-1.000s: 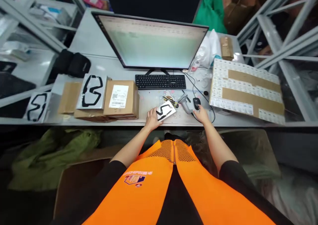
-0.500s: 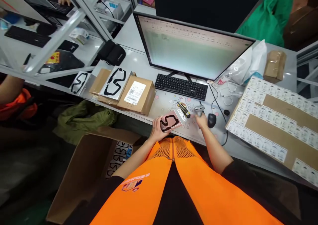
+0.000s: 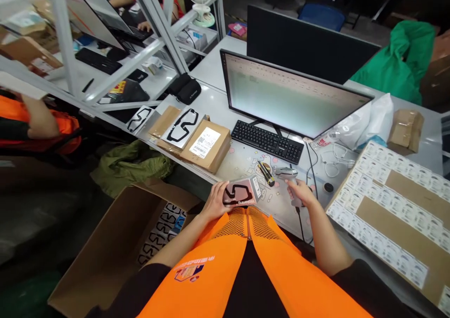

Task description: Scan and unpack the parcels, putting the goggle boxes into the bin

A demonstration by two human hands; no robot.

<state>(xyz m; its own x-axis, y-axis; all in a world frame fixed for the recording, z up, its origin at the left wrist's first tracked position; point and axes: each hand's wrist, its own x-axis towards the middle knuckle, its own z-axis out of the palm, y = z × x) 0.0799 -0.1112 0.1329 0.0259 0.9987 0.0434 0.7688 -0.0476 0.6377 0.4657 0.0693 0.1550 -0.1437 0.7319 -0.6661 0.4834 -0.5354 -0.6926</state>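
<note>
My left hand (image 3: 215, 201) is closed on a small flat box (image 3: 240, 193) with a black angular outline on its face and a white label at its right end. In my right hand (image 3: 301, 192) is a grey barcode scanner (image 3: 286, 173), its handle wrapped by the fingers and its head turned left towards the box. A yellow and black utility knife (image 3: 266, 173) lies on the desk between the box and the scanner. The scanner's cable hangs down below my right hand.
Brown cardboard boxes (image 3: 206, 145) and flat printed boxes stand to the left. Behind are a keyboard (image 3: 267, 141) and monitor (image 3: 291, 98). A label-covered cardboard sheet (image 3: 383, 205) lies right. An open carton (image 3: 94, 257) with similar boxes sits below left. Another person's arm (image 3: 40, 116) shows far left.
The view has tilted up and shifted left, so the desk sits lower and further right. My right hand has raised the scanner, whose handle now shows; the box remains in my left hand.
</note>
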